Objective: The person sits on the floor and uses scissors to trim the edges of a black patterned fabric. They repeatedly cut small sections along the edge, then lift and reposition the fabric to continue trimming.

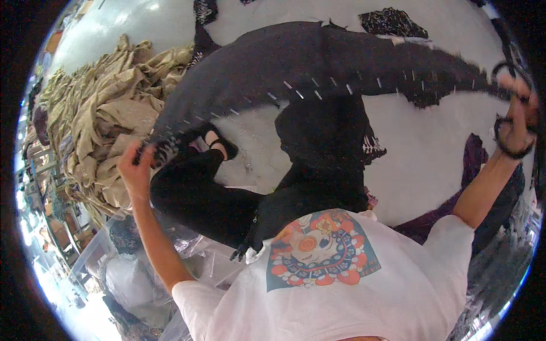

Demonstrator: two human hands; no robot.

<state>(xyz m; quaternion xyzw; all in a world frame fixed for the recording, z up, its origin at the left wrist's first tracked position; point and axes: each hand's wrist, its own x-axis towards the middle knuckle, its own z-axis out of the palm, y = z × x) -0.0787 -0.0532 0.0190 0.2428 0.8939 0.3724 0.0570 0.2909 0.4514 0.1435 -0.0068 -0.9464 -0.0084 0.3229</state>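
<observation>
A long sheet of black cloth point(273, 64) is stretched in an arc above the floor, with small pale marks along its near edge. My left hand point(135, 164) grips its left end, where a black-and-white patterned part shows. Far to the right, my right hand point(522, 100) pinches the narrow other end. Dark loops point(515, 138) show around that hand and wrist; blur hides whether they are scissor handles or bands. Below the sheet, more black cloth point(326, 132) with a pale-patterned edge lies by my legs.
A heap of crumpled tan fabric point(111, 106) lies at the left. Dark patterned scraps point(392, 23) are on the pale floor point(418, 162). Purple cloth point(435, 213) lies at the right. A clear plastic bin point(91, 251) and plastic bags point(132, 277) stand at the lower left.
</observation>
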